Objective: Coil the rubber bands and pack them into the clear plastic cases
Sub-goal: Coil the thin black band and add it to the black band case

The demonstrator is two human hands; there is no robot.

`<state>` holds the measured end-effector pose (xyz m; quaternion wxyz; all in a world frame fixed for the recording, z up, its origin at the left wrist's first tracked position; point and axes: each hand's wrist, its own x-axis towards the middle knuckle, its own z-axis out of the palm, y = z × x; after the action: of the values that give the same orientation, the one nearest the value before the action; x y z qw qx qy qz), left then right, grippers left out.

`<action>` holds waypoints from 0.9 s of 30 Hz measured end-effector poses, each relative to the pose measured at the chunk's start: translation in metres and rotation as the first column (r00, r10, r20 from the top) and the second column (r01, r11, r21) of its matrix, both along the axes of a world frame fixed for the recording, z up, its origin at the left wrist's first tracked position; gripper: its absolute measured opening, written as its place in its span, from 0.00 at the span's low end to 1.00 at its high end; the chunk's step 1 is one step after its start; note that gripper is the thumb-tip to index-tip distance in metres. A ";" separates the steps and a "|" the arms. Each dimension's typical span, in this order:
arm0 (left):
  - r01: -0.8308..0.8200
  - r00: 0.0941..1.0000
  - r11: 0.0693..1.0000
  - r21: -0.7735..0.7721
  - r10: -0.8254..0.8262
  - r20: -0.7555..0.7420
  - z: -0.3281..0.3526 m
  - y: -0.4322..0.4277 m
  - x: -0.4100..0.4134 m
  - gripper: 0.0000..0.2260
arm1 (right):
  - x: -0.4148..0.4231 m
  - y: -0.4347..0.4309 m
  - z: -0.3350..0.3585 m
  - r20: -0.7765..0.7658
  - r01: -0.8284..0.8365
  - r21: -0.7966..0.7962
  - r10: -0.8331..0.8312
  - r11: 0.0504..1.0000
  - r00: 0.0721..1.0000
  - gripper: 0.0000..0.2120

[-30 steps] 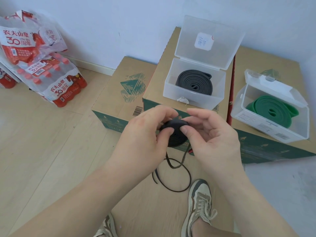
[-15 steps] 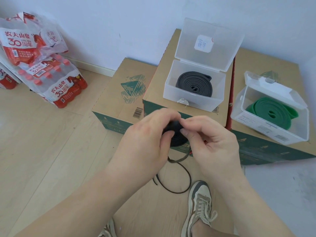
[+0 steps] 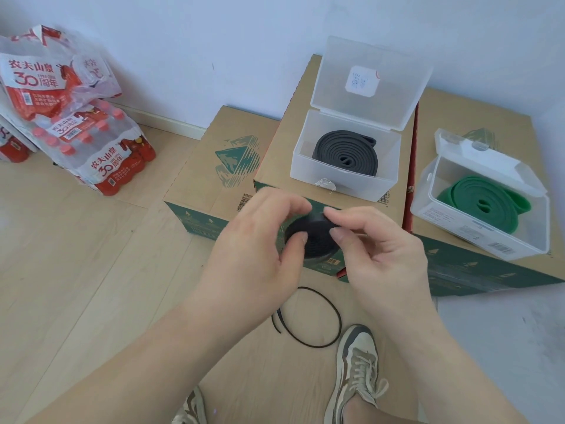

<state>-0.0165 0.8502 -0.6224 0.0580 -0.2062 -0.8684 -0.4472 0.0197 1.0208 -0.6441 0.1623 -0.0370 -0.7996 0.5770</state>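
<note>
Packs point(image 3: 91, 142) of bottled water in red and clear wrap are stacked at far left on the floor point(image 3: 76, 270), against the wall. Next comes a low box point(image 3: 211, 172), and touching its right side a taller box point(image 3: 281, 148). My left hand point(image 3: 253, 249) is curled round the left side of a black coil point(image 3: 318, 240) — thumb pressed on its near face, fingers over its top edge — and holds it in the air in front of the taller box. My right hand point(image 3: 379, 258) pinches the coil's right side, thumb tip on the face and forefinger on the upper rim, the other fingers loosely bent. Below my hands the band's unwound tail point(image 3: 340, 319) lies in a thin loop on the floor; where it meets the coil is hidden behind my hands. One shoe point(image 3: 189, 408) shows at the bottom edge, the other shoe point(image 3: 357, 368) just right of the loop. On the taller box stands a clear case point(image 3: 342, 182), its lid point(image 3: 367, 84) upright and wide open with a white label on it; a grey band point(image 3: 347, 154) lies coiled flat inside. Further right, on a third box point(image 3: 477, 117), sits a second case point(image 3: 477, 228) with its lid half raised — a green band point(image 3: 483, 203) is coiled inside, one end poking toward the right wall.
</note>
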 end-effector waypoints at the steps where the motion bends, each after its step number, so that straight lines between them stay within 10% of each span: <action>1: 0.036 0.999 0.999 -0.014 -0.037 -0.022 -0.001 0.000 0.001 0.13 | 0.001 0.000 -0.001 -0.027 -0.018 0.034 0.019 0.999 0.999 0.15; 10: -0.152 0.938 0.915 0.374 0.015 0.345 0.008 0.002 -0.003 0.15 | -0.001 0.000 0.002 0.063 0.034 -0.134 -0.026 0.990 0.998 0.16; 20: 0.048 0.999 0.998 -0.045 -0.047 0.021 -0.004 0.001 0.002 0.19 | 0.003 -0.003 0.002 -0.013 -0.018 0.022 0.018 1.000 1.000 0.16; 27: -0.139 0.942 0.932 0.335 0.021 0.334 0.005 0.002 -0.002 0.17 | 0.000 0.003 0.005 0.085 0.072 -0.172 -0.058 0.983 0.995 0.14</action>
<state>-0.0188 0.8521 -0.6171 -0.0311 -0.0800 -0.7791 -0.6210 0.0201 1.0240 -0.6394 0.1452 -0.0999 -0.7502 0.6373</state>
